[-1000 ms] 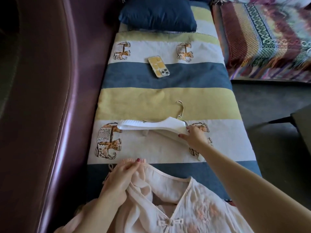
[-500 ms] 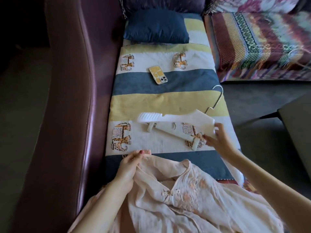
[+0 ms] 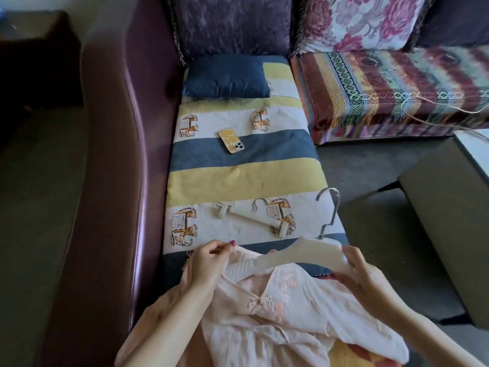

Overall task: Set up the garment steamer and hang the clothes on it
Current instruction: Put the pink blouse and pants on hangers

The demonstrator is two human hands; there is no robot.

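Note:
A pale pink embroidered blouse lies across my lap at the near end of the striped couch seat. My left hand pinches its left shoulder at the collar. My right hand grips the right end of a white plastic hanger with a metal hook; the hanger's left end sits inside the blouse's neck opening. A second white hanger with clips lies flat on the seat just beyond. No steamer is in view.
A yellow-cased phone and a navy pillow lie farther along the striped cover. The purple couch back runs along the left. A patterned sofa stands at the back right, a low table at right.
My right hand has lifted the white hanger off the seat and brought it toward me, its left end now in the blouse's neck. The clip hanger underneath is uncovered.

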